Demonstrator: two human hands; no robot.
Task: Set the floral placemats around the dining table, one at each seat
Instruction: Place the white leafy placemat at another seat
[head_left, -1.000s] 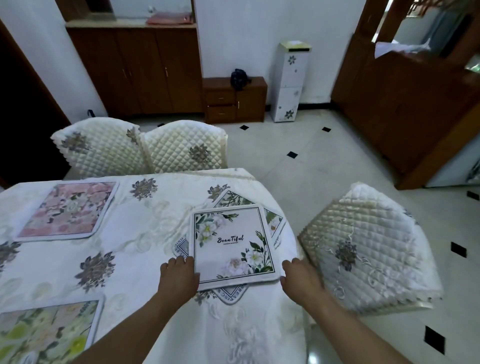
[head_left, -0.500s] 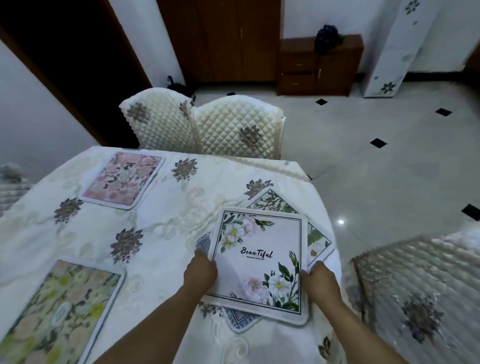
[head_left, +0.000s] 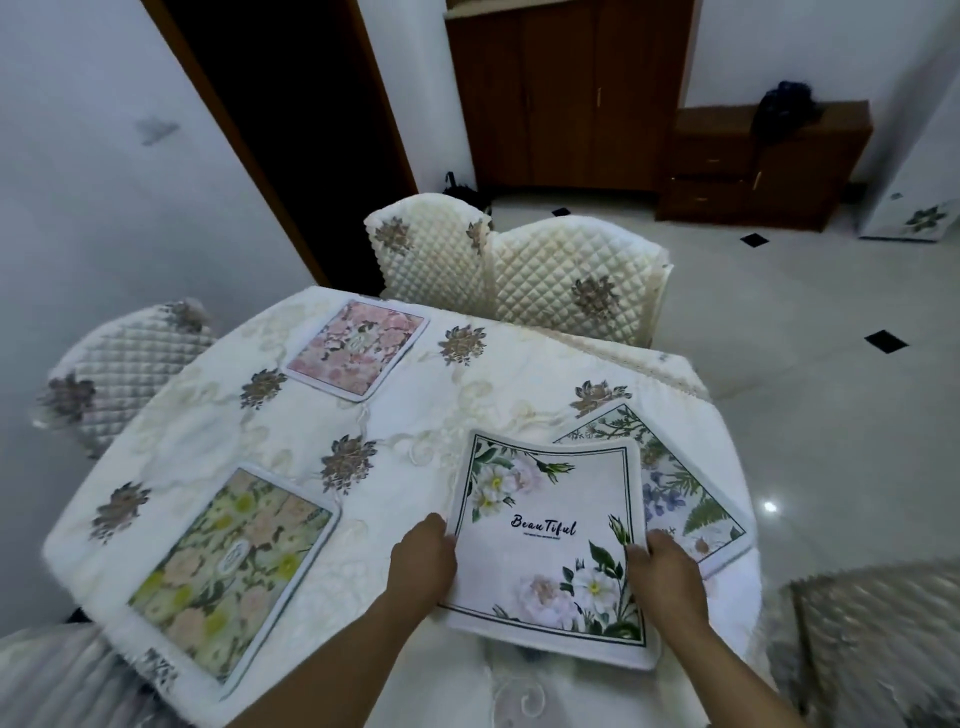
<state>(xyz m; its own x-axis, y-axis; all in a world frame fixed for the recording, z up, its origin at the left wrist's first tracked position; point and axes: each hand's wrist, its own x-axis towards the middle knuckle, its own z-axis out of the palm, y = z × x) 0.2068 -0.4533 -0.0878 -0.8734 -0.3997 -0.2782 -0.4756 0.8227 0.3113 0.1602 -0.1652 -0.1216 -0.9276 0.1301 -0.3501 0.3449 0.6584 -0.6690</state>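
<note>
- Head view: left hand (head_left: 423, 564) pinches the left edge of the white "Beautiful" placemat (head_left: 545, 540), forearm coming in from bottom centre; grip closed on the mat.
- Right hand (head_left: 667, 579) clamps the mat's right edge, fingers curled over the top, forearm angled in from bottom right.
- Mat sits at the near right of the desk (head_left: 415, 415), far edge curled up, overlapping the fern placemat (head_left: 685, 493) beneath it to the right.
- Green-yellow placemat (head_left: 228, 566) lies flat near left; pink placemat (head_left: 358, 348) flat at far left-centre.
- Two quilted chairs (head_left: 519, 275) stand at the far edge, one more (head_left: 114, 364) on the left.
</note>
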